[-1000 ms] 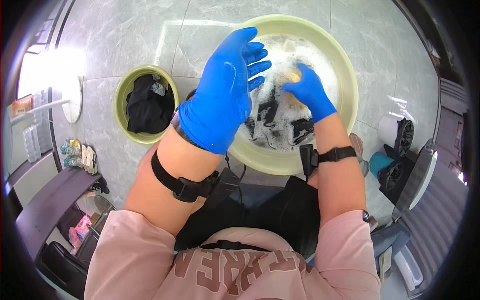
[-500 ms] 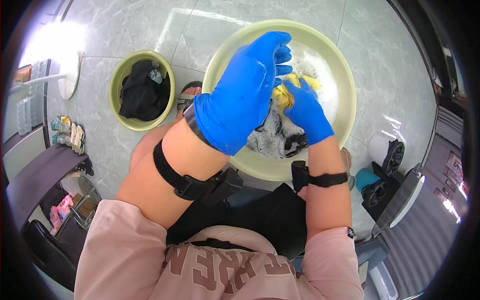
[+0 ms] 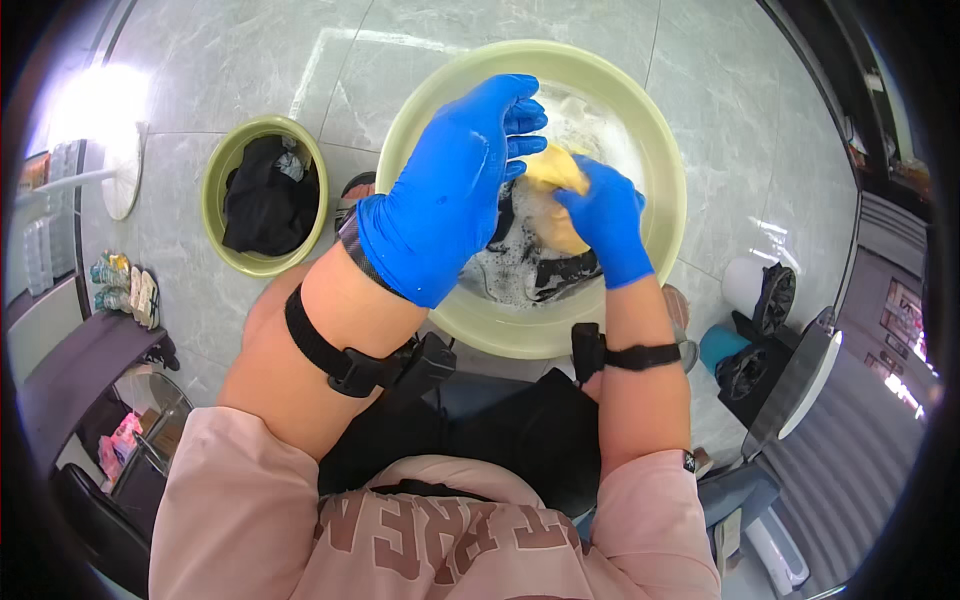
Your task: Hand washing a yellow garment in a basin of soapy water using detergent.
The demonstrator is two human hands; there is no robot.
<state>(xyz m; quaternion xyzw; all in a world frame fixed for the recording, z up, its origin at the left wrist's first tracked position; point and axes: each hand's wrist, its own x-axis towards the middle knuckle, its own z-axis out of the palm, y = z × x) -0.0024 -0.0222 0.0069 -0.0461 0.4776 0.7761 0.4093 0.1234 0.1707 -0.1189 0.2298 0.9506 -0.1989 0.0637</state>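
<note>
Both my hands wear blue rubber gloves over a large pale green basin (image 3: 660, 240) of foamy water. A wet yellow cloth (image 3: 553, 168) stretches between them, its lower part hanging toward the suds. My left hand (image 3: 470, 150) is curled at the cloth's left end, its palm side turned away from view. On the other side, my right hand (image 3: 607, 215) is closed on the cloth, thumb pressed against it. Below, dark wet fabric (image 3: 565, 272) lies partly under the foam (image 3: 590, 125). The left glove and forearm hide part of the basin.
A smaller green basin (image 3: 212, 205) holding black clothes (image 3: 268, 200) stands at the left. A white fan (image 3: 122, 170) and a dark bench (image 3: 90, 365) with shoes are farther left. Bins with black liners (image 3: 742, 372) stand at the right on grey tiles.
The yellow cloth, bunched between my hands before, is now drawn out and hangs lower. My right hand has turned and closed on it. The whole view has shifted slightly.
</note>
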